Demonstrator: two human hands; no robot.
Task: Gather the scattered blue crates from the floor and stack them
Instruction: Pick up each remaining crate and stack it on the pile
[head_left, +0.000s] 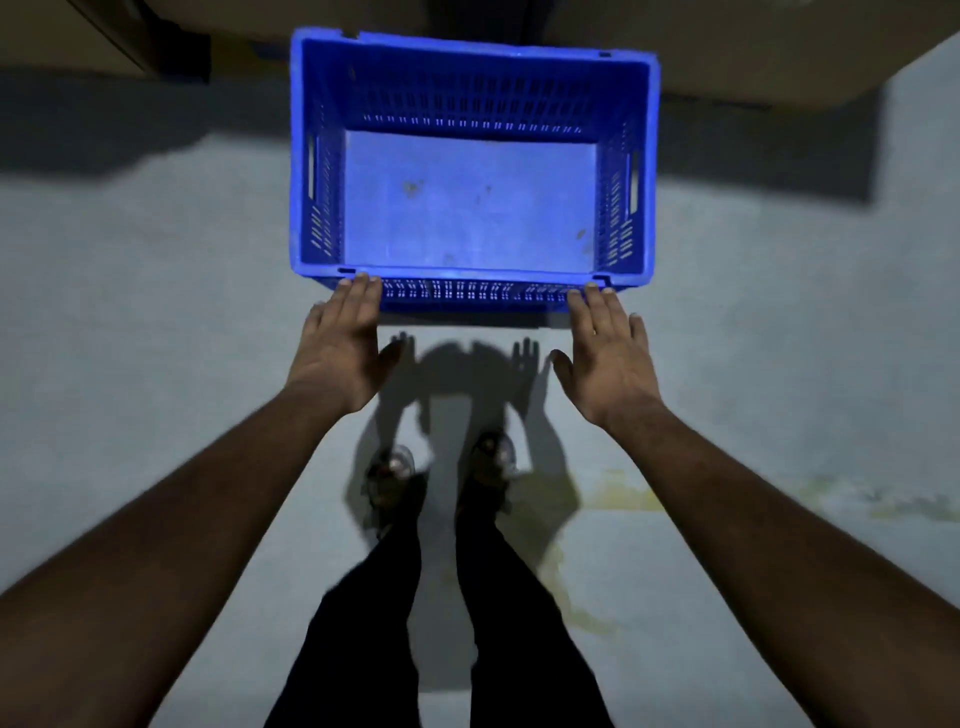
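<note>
Grey concrete floor (156, 364) lay dim, stained yellow near the right shoe (491, 457). One blue crate (470, 208) stood upright on it, open floor on both sides. Left hand (337, 358) and right hand (610, 364) were flat, straight fingers (358, 293) touching its near rim.

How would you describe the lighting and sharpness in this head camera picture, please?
Head view: dim, lit from above and behind, so the hands' shadow falls on the floor before the blue crate; forearms and shoes are motion-blurred; wide-angle bending at edges.
</note>
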